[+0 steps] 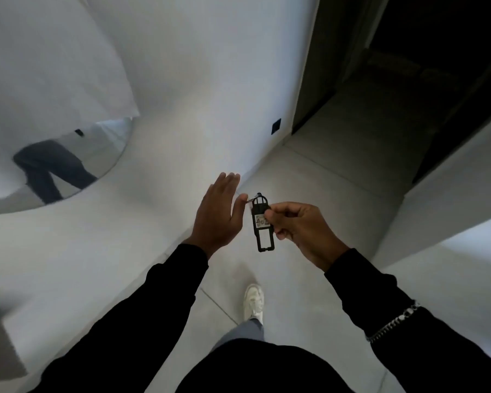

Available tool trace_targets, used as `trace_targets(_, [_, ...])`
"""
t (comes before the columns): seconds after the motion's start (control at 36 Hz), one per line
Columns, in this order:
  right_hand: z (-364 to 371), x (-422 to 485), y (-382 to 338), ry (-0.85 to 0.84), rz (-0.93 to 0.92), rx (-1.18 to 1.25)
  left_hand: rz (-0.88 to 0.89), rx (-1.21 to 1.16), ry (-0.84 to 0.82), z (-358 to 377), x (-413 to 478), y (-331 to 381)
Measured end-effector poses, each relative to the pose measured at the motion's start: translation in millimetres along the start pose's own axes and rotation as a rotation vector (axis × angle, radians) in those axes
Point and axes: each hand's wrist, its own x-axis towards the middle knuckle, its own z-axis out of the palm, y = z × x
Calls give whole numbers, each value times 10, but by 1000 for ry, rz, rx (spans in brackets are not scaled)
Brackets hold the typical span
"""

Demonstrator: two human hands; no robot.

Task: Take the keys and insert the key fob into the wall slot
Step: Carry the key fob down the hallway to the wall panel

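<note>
A flat black key fob [262, 226] with a small white number label hangs upright, pinched at its middle by my right hand [301, 226]. At its top a metal ring pokes out toward my left hand [220, 212], which is held flat with fingers together and the thumb tip touching or almost touching the ring. Any keys on the ring are hidden behind the left hand. A small black square plate [276, 126] sits low on the white wall ahead; I cannot tell whether it is the slot.
A white wall [210, 80] runs ahead and to the left, with a round mirror [68, 165] showing a person's legs. A dark doorway [380, 80] opens at the upper right. Grey floor tiles [338, 180] and my white shoe [254, 300] lie below.
</note>
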Motion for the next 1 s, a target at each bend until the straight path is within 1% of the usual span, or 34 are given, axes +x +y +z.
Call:
trace_targets(0.14, [-482,474,-280,101,3,-5,45,-98,-40,492,805,169])
trace_targets(0.28, [-914,909,-648,163,-10,-8,126,-168,-25,794,1596,399])
trace_targets(0.39, [-1339,1301,-908,203,-41,-9,163,-143,-91,1055,2124,557])
trace_targets(0.58, [-2117,2001,-1275,235,-89,45,180,-115,-107,1577,2993,768])
trace_targets(0.67, [-2520,2344,-1461,229,-110,34,203,-84,-114,1832,3385,893])
trace_targets(0.78, [-3059,2772,-1748,179,-120,19,244,-23,-120,2136,3866,1097])
trace_targets(1.0, [-3893,3646,-2418,125,-114,19,168,-33,1,2446,4915,1508])
